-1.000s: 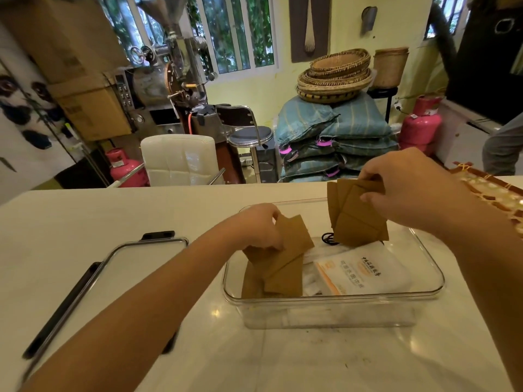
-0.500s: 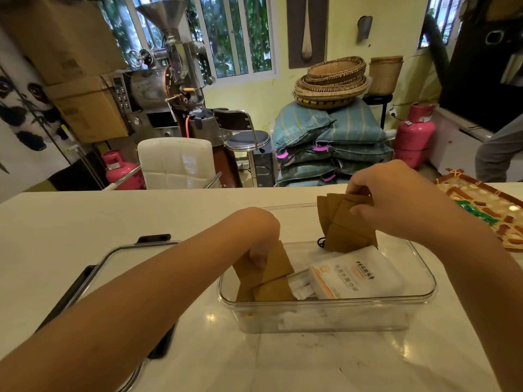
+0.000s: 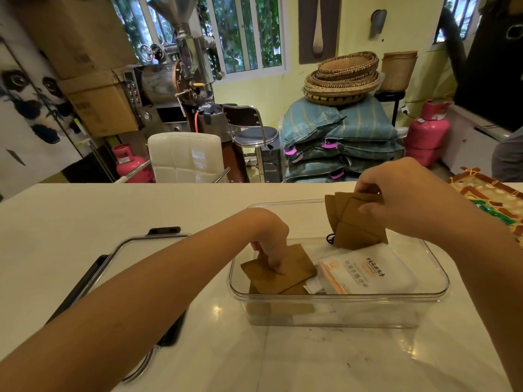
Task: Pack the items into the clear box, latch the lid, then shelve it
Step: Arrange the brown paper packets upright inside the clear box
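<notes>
The clear box (image 3: 441,290) stands open on the white table in front of me. My left hand (image 3: 268,239) reaches into its left end, fingers pressing on brown paper packets (image 3: 294,273) that lie inside. My right hand (image 3: 402,199) pinches a fanned bunch of brown packets (image 3: 353,224) above the box's far side, their lower edge at rim height. A white wrapped pack with orange print (image 3: 368,273) lies in the right half of the box. A small black cord (image 3: 329,239) shows behind it. The clear lid with black latches (image 3: 135,250) lies flat to the left, partly under my left forearm.
A patterned tray (image 3: 492,205) sits at the table's right edge. Beyond the table's far edge stand a white padded chair (image 3: 184,157), a metal stool (image 3: 254,137), stacked sacks with baskets on top (image 3: 339,131) and pink gas cylinders (image 3: 427,131).
My left hand went down into the box with its brown packets, which now lie on the bottom. My right hand with its bunch shifted slightly lower towards the box.
</notes>
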